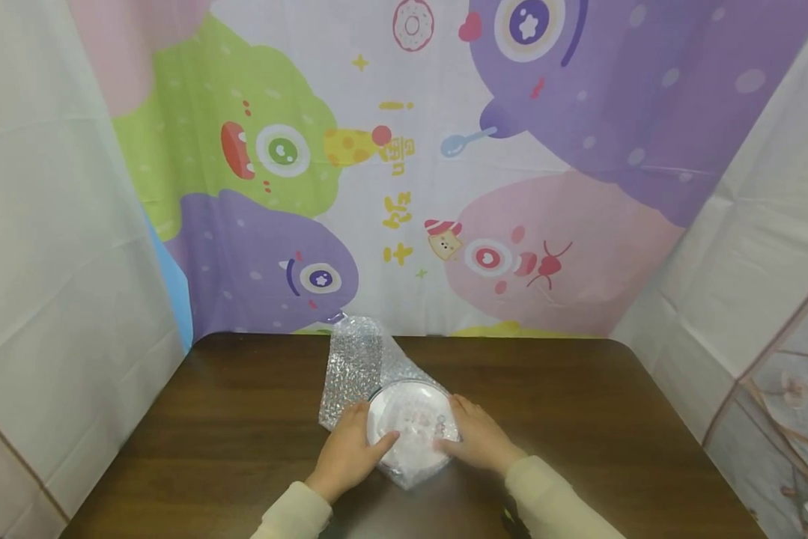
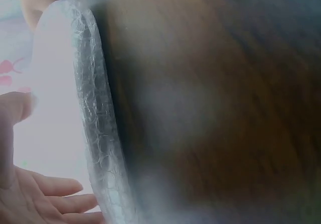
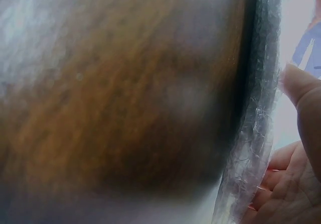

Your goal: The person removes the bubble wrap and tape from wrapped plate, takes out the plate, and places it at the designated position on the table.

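Left grip (image 2: 30, 196) on a bubble-wrapped white disc (image 2: 57, 113), blurred brown wood (image 2: 215, 113) beside it

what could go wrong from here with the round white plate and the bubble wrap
The plate might slip: the left hand and right hand hold it at its opposite sides, and slick-looking bubble wrap runs along its edge by the fingers. If it dropped, it could knock against the table.

The wrap's long tail spreads loose beyond the plate, so it could bunch up or fold unevenly, perhaps leaving part of the rim poorly padded.
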A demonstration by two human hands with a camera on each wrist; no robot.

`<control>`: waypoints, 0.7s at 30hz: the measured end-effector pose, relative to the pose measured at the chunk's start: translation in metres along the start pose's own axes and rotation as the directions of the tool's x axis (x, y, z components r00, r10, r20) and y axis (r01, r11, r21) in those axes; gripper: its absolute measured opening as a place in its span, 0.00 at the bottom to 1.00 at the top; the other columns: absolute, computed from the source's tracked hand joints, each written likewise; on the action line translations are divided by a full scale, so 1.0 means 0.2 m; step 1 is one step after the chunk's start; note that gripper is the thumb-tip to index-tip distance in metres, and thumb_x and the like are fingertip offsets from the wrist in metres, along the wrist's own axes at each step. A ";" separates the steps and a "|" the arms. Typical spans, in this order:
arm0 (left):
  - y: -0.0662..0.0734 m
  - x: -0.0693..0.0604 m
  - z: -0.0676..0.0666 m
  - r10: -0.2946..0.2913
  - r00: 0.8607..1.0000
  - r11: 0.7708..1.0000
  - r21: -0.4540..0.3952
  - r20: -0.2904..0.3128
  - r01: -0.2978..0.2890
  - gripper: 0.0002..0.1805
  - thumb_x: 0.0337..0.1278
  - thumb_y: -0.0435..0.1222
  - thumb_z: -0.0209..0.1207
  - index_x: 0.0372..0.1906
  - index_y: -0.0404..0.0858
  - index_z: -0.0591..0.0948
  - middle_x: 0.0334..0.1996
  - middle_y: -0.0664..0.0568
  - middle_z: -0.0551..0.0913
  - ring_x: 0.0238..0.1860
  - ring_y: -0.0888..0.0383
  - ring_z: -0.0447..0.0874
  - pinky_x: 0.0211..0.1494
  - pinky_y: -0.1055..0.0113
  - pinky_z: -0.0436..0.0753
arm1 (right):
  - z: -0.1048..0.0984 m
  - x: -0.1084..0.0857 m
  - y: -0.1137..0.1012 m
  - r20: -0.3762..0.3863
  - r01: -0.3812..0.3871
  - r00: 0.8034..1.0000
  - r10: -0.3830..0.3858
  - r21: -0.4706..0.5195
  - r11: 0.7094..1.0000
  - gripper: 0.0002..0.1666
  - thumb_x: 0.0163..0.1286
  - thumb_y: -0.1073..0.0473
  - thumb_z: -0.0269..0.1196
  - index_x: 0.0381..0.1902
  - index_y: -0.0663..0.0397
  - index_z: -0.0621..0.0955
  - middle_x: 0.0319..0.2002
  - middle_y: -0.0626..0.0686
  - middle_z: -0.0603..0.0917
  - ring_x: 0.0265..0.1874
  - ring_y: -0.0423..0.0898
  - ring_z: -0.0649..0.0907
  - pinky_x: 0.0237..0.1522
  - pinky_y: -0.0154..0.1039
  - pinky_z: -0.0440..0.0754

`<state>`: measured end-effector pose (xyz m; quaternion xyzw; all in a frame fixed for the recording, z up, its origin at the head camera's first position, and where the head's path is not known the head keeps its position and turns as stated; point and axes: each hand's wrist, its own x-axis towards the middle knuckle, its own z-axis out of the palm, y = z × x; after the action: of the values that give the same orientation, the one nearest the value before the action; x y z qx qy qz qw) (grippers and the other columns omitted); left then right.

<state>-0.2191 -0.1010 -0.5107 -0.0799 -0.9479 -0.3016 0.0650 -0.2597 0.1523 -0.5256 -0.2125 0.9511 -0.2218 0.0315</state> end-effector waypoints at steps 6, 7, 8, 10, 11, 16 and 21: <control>0.00 -0.02 0.01 0.008 1.000 1.000 0.021 0.006 -0.008 0.46 0.58 0.54 0.61 0.65 0.18 0.66 0.66 0.26 0.68 0.70 0.31 0.63 0.73 0.41 0.63 | 0.00 0.00 -0.01 -0.006 0.008 1.000 -0.008 0.011 1.000 0.55 0.63 0.38 0.64 0.72 0.72 0.59 0.71 0.72 0.63 0.70 0.69 0.65 0.72 0.62 0.61; 0.00 -0.02 0.01 0.004 1.000 1.000 0.018 0.015 -0.005 0.46 0.58 0.54 0.61 0.65 0.18 0.66 0.66 0.26 0.68 0.70 0.31 0.63 0.74 0.41 0.62 | -0.01 0.00 -0.01 -0.010 0.014 1.000 -0.013 0.014 1.000 0.55 0.63 0.39 0.65 0.71 0.73 0.60 0.70 0.72 0.63 0.70 0.69 0.65 0.71 0.63 0.61; 0.00 -0.03 0.01 -0.001 1.000 1.000 0.014 0.024 0.001 0.46 0.57 0.54 0.61 0.65 0.19 0.66 0.66 0.25 0.67 0.70 0.30 0.62 0.74 0.40 0.62 | -0.01 0.00 -0.01 -0.009 0.011 1.000 -0.010 0.011 1.000 0.55 0.63 0.38 0.65 0.72 0.72 0.59 0.71 0.72 0.63 0.70 0.69 0.65 0.72 0.62 0.61; 0.00 -0.03 0.02 -0.014 0.999 1.000 0.013 0.047 0.013 0.47 0.57 0.56 0.61 0.65 0.20 0.66 0.67 0.26 0.66 0.71 0.30 0.60 0.74 0.39 0.61 | -0.01 -0.01 -0.01 -0.009 0.010 1.000 -0.010 0.008 1.000 0.55 0.63 0.38 0.65 0.72 0.72 0.59 0.71 0.72 0.63 0.70 0.69 0.65 0.72 0.62 0.61; 0.00 -0.03 0.02 -0.023 0.998 1.000 0.012 0.057 0.022 0.48 0.56 0.57 0.61 0.66 0.20 0.66 0.68 0.26 0.65 0.72 0.30 0.59 0.74 0.39 0.60 | -0.01 -0.01 -0.01 -0.012 0.010 1.000 -0.010 0.011 1.000 0.55 0.62 0.38 0.65 0.72 0.72 0.59 0.71 0.72 0.63 0.70 0.69 0.65 0.72 0.62 0.61; -0.01 -0.04 0.03 -0.030 0.996 0.999 0.018 0.086 0.028 0.52 0.54 0.58 0.63 0.67 0.19 0.64 0.69 0.26 0.63 0.73 0.30 0.57 0.76 0.40 0.57 | 0.00 -0.01 -0.01 -0.024 0.012 1.000 -0.011 0.019 1.000 0.55 0.62 0.39 0.65 0.71 0.72 0.60 0.70 0.72 0.64 0.70 0.68 0.65 0.72 0.62 0.62; -0.02 -0.04 0.03 -0.016 0.996 1.000 0.023 0.090 0.014 0.52 0.52 0.57 0.64 0.67 0.18 0.62 0.69 0.24 0.62 0.73 0.30 0.57 0.76 0.41 0.56 | 0.00 0.00 -0.01 -0.025 0.010 1.000 -0.010 0.010 1.000 0.55 0.62 0.38 0.65 0.71 0.72 0.60 0.70 0.72 0.64 0.70 0.68 0.65 0.72 0.61 0.62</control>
<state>-0.2133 -0.1008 -0.5197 -0.0855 -0.9537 -0.2875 0.0208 -0.2581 0.1512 -0.5247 -0.2143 0.9493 -0.2294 0.0198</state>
